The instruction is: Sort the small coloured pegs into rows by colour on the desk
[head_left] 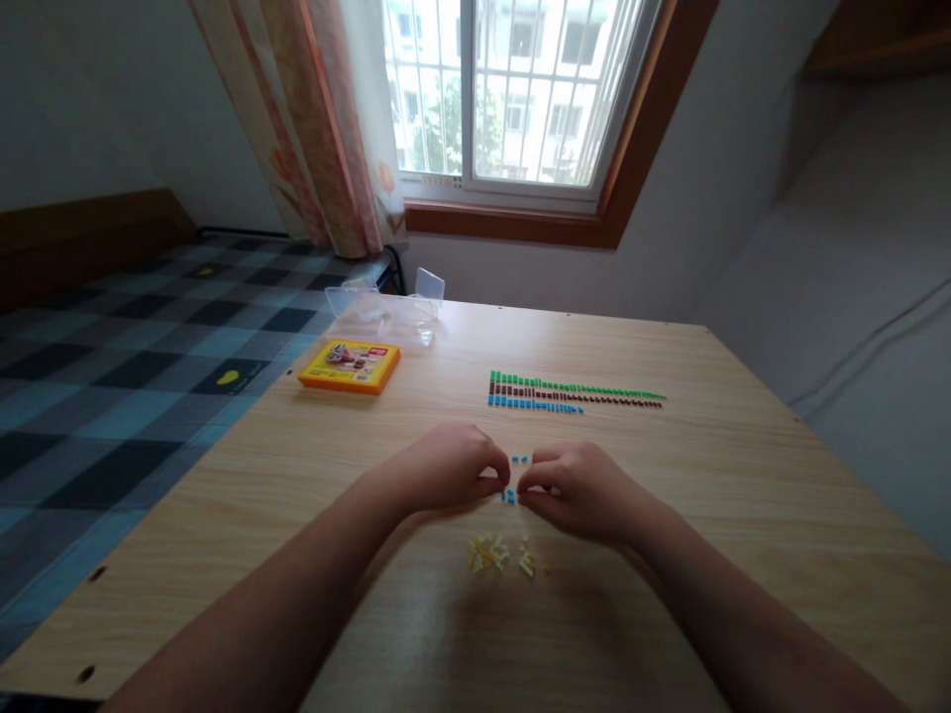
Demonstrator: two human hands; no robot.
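Small blue pieces [510,496], like tiny building bricks, lie on the wooden table between my two hands. My left hand [457,467] is closed in a pinch, its thumb and index fingertip right at the left side of these pieces. From the right, my right hand [576,487] also has its fingertips drawn together beside them. Whether either pinch holds a piece is too small to tell. Two more blue pieces [519,458] sit just beyond the fingertips. Nearer to me is a loose pile of pale yellow pieces [488,554], with a few others to its right.
Beyond my hands run neat rows of green pieces [539,382], brown pieces [550,395] and blue pieces [531,404]. A yellow-orange box [351,366] lies at the left, with a clear plastic container [401,315] behind it. The wooden table [713,475] borders a checked bed [149,366].
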